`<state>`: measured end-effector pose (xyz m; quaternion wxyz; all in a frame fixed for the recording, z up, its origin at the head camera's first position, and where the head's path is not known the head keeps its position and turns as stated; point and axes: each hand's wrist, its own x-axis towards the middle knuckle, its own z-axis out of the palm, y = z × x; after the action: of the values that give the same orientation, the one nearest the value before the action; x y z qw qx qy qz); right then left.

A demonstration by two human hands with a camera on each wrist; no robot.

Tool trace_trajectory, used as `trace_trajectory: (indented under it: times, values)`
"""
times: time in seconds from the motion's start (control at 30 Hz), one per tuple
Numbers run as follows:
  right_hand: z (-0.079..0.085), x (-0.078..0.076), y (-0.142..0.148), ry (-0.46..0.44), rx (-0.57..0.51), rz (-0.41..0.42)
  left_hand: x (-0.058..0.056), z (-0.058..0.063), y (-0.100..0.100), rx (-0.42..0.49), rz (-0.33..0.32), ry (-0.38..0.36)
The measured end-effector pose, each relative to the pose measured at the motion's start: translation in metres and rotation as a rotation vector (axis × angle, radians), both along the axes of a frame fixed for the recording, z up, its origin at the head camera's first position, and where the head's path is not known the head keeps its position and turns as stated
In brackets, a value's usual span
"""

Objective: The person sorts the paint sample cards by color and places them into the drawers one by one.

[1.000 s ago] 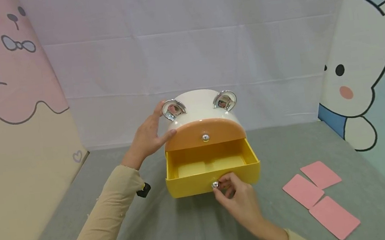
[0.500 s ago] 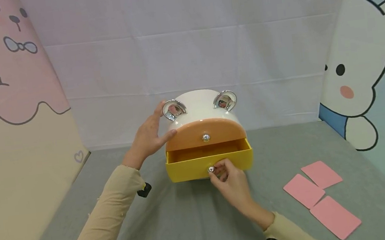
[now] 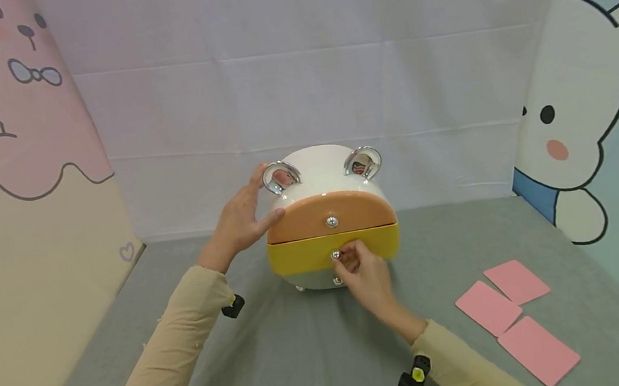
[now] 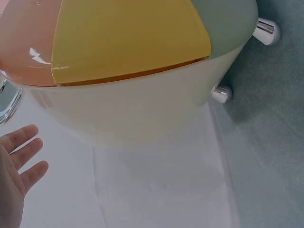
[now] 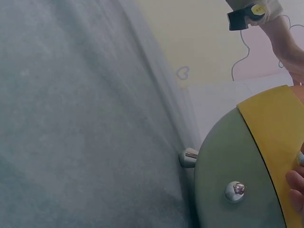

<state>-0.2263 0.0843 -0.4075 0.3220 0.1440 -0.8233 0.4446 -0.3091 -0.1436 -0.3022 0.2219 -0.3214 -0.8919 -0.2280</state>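
Observation:
A small white drawer cabinet (image 3: pixel 318 169) with silver ears stands on the grey cloth. Its orange top drawer (image 3: pixel 304 221) sits flush above the yellow drawer (image 3: pixel 297 257). A thin dark gap shows along the yellow drawer's side in the left wrist view. My right hand (image 3: pixel 369 278) pinches that drawer's silver knob (image 3: pixel 336 255) between thumb and fingers. Below it is the green bottom drawer (image 5: pixel 216 171), with its own knob (image 5: pixel 235 191). My left hand (image 3: pixel 236 222) rests on the cabinet's left side, thumb by the orange drawer, fingers extended behind the ear.
Three pink cards (image 3: pixel 488 307) lie on the grey cloth (image 3: pixel 285 370) to the right. A white curtain (image 3: pixel 308 90) hangs behind the cabinet. Cartoon-printed panels (image 3: pixel 38 252) flank the table. Silver feet (image 4: pixel 267 31) hold the cabinet up.
The yellow drawer has slid from well out to almost fully in, pushed by my right hand on its knob. My left hand has stayed on the cabinet's side. The cards have not moved.

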Motion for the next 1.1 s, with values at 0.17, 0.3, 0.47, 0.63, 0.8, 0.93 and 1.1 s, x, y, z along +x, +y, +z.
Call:
trace_trajectory:
  times: [0.17, 0.3, 0.47, 0.63, 0.8, 0.93, 1.1]
  values:
    - [0.001, -0.007, 0.001, -0.014, 0.024, 0.001, 0.0, -0.001, 0.001, 0.008, 0.006, -0.004]
    - [0.002, -0.007, 0.001, -0.018, 0.025, -0.001, -0.001, -0.001, 0.001, 0.01, 0.011, 0.004]
    - [0.004, -0.005, 0.002, -0.031, 0.006, 0.007, -0.002, -0.001, 0.001, 0.007, 0.009, 0.014]
    - [0.002, -0.002, 0.003, -0.064, -0.037, 0.014, -0.002, -0.003, 0.001, 0.005, 0.005, 0.022]
    - [-0.007, 0.006, 0.004, -0.163, -0.062, -0.018, -0.003, -0.004, 0.001, 0.01, -0.001, 0.027]
    - [-0.021, 0.013, 0.002, -0.294, -0.091, -0.052, -0.004, -0.005, 0.0, 0.012, 0.0, 0.029]
    - [-0.036, 0.015, -0.007, -0.36, -0.129, -0.089, -0.003, -0.005, 0.001, 0.012, 0.0, 0.028]
